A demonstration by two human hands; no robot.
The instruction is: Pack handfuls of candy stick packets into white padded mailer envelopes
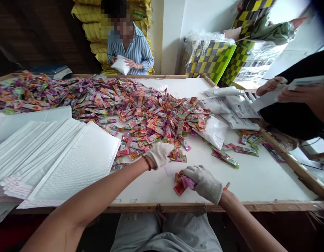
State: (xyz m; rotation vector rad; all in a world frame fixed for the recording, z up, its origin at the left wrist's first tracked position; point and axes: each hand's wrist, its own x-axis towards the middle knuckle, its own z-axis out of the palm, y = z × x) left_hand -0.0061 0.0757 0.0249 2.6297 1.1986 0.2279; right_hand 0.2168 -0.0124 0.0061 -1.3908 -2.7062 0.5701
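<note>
Both of my hands wear white knit gloves. My left hand [160, 155] reaches to the near edge of a big pile of small colourful candy packets [151, 119]; its fingers are curled round some packets [178, 156] that stick out to the right. Closer to the table's front edge, my right hand [203, 181] is closed over a small bunch of red and purple packets [183, 183], resting on or just above the white tabletop [151, 189]. The glove hides part of that bunch.
White padded mailers [72, 164] lie stacked at the left. Filled white bags [237, 105] sit at the right beside loose packets [245, 148]. A person across the table holds a white pouch [121, 65]; another person's hands [295, 92] at the right hold a white mailer. A wooden rim [290, 164] edges the table.
</note>
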